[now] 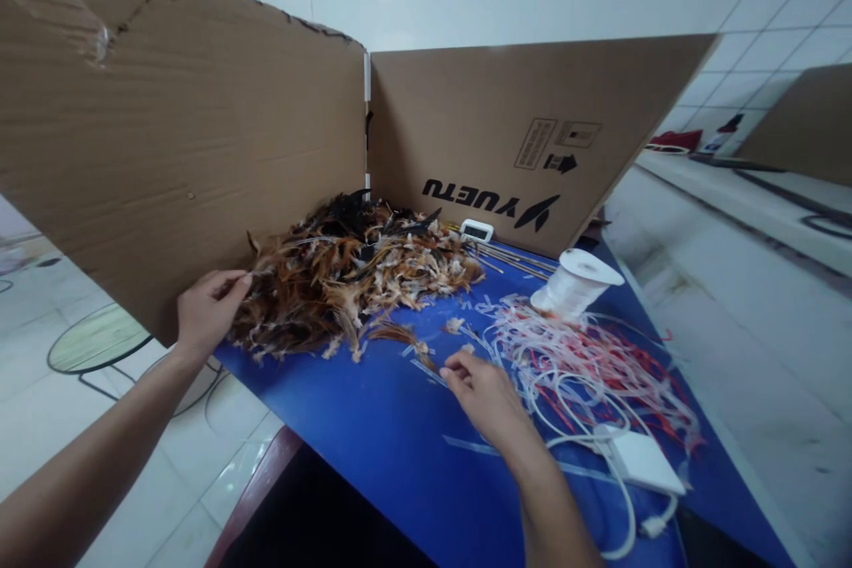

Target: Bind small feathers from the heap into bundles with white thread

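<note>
A heap of brown, black and cream feathers (359, 271) lies on the blue tabletop (359, 417). At the heap's left edge is my left hand (211, 306), thumb and fingers pinched together; whatever they may hold is too small to make out. My right hand (483, 395) is over the table in front of the heap, its fingertips also closed. Just beyond those fingertips lies a small feather bunch (403, 335); I cannot tell whether the fingers grip its end. Beside my right hand spreads a tangle of white and red plastic strips (586, 355).
Two cardboard panels (200, 124) stand around the heap. A white spool (576, 284), a small digital display (477, 231) and thin sticks (523, 262) are at the back right. A white box with a cable (642, 460) sits at the right front.
</note>
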`<state>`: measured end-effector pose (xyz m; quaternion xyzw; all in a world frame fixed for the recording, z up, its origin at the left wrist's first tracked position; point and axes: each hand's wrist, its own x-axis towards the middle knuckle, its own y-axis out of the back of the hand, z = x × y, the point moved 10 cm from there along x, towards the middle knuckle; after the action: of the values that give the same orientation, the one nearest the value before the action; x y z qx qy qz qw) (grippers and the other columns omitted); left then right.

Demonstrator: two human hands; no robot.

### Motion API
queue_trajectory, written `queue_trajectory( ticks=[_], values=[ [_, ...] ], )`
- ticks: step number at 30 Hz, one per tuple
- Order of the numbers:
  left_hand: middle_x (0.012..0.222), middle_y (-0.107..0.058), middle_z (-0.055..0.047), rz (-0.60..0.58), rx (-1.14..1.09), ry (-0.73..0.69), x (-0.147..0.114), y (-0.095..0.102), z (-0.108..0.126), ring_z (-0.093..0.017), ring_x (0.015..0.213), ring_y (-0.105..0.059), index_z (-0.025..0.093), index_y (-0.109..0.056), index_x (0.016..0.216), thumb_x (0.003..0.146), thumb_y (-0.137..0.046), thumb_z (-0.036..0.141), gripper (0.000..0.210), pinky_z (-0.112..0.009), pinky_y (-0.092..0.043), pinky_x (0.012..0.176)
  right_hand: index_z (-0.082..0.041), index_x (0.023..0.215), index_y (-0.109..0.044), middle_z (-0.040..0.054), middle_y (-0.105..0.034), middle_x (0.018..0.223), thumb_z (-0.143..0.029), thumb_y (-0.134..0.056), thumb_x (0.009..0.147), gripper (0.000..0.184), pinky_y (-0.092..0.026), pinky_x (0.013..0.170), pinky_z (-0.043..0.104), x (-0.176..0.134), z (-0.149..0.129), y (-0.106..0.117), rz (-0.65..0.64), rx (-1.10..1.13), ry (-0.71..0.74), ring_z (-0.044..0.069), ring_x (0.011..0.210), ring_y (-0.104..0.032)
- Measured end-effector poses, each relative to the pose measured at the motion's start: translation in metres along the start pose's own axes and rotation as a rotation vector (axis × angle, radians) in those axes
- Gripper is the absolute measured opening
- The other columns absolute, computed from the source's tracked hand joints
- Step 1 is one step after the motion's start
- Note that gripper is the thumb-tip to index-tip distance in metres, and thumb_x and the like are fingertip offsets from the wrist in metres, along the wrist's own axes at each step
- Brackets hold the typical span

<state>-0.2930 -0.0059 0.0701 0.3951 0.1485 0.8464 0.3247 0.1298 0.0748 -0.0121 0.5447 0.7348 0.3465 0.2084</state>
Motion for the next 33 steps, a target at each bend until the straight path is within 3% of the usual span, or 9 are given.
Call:
queue_trajectory(
  ticks=[3,7,14,18,26,29,33],
  values=[
    [0.077,-0.062,-0.001,-0.023,0.168,-0.122,-0.006,-0.018,0.009,-0.017,0.069,-0.056,0.02,-0.07,0.085,0.081,-0.059,0.038,0.022,-0.028,-0.042,0.069,-0.023,0.085,-0.063,0.0037,-0.071,0.076,-0.026,-0.052,0.083,0.012,-0.043,0.065,0.03,-0.001,0.002,-0.002,-0.025,-0.056,-0.02,0.021,0.071,-0.066],
    [0.082,-0.062,-0.004,-0.135,0.296,-0.221,-0.017,-0.041,0.012,-0.018,0.068,-0.056,0.021,-0.07,0.096,0.08,-0.058,0.036,0.024,-0.028,-0.043,0.067,-0.023,0.085,-0.064,0.0034,-0.071,0.077,-0.024,-0.054,0.084,0.01,-0.042,0.065,0.029,-0.001,0.0,-0.002,-0.039,-0.081,-0.038,0.02,0.071,-0.065],
    [0.097,-0.064,-0.01,-0.038,0.339,-0.384,-0.023,-0.03,0.036,-0.023,0.087,-0.061,0.019,-0.065,0.108,0.087,-0.054,0.033,0.029,-0.033,-0.046,0.083,-0.021,0.086,-0.064,0.0059,-0.071,0.083,-0.02,-0.054,0.085,0.01,-0.043,0.067,0.028,-0.002,-0.006,0.0,-0.05,-0.111,-0.042,0.02,0.075,-0.065],
    [0.101,-0.065,-0.011,-0.037,0.36,-0.488,-0.021,-0.041,0.045,-0.026,0.097,-0.061,0.019,-0.068,0.104,0.09,-0.05,0.032,0.027,-0.037,-0.046,0.092,-0.019,0.086,-0.064,0.0069,-0.071,0.084,-0.019,-0.054,0.086,0.01,-0.043,0.067,0.028,-0.002,-0.009,0.001,-0.044,-0.126,-0.03,0.019,0.076,-0.065],
    [0.094,-0.07,-0.01,-0.322,0.433,-0.657,-0.031,-0.083,0.044,-0.024,0.085,-0.063,0.017,-0.071,0.091,0.092,-0.044,0.029,0.03,-0.038,-0.049,0.081,-0.019,0.091,-0.065,0.0057,-0.072,0.088,-0.018,-0.056,0.086,0.01,-0.041,0.067,0.026,-0.003,-0.009,0.003,-0.047,-0.204,-0.046,0.019,0.079,-0.066],
    [0.096,-0.07,-0.009,-0.346,0.429,-0.647,-0.03,-0.08,0.048,-0.022,0.088,-0.064,0.017,-0.07,0.091,0.093,-0.044,0.031,0.029,-0.036,-0.049,0.083,-0.019,0.092,-0.066,0.0058,-0.072,0.09,-0.019,-0.057,0.086,0.011,-0.04,0.067,0.026,-0.005,-0.01,0.004,-0.048,-0.226,-0.059,0.019,0.081,-0.067],
    [0.102,-0.068,-0.007,-0.212,0.413,-0.556,-0.018,-0.058,0.06,-0.02,0.097,-0.063,0.017,-0.067,0.094,0.092,-0.047,0.032,0.025,-0.033,-0.048,0.09,-0.019,0.093,-0.065,0.0066,-0.072,0.091,-0.02,-0.056,0.087,0.011,-0.041,0.069,0.026,-0.005,-0.011,0.005,-0.05,-0.248,-0.058,0.019,0.083,-0.067]
  ],
)
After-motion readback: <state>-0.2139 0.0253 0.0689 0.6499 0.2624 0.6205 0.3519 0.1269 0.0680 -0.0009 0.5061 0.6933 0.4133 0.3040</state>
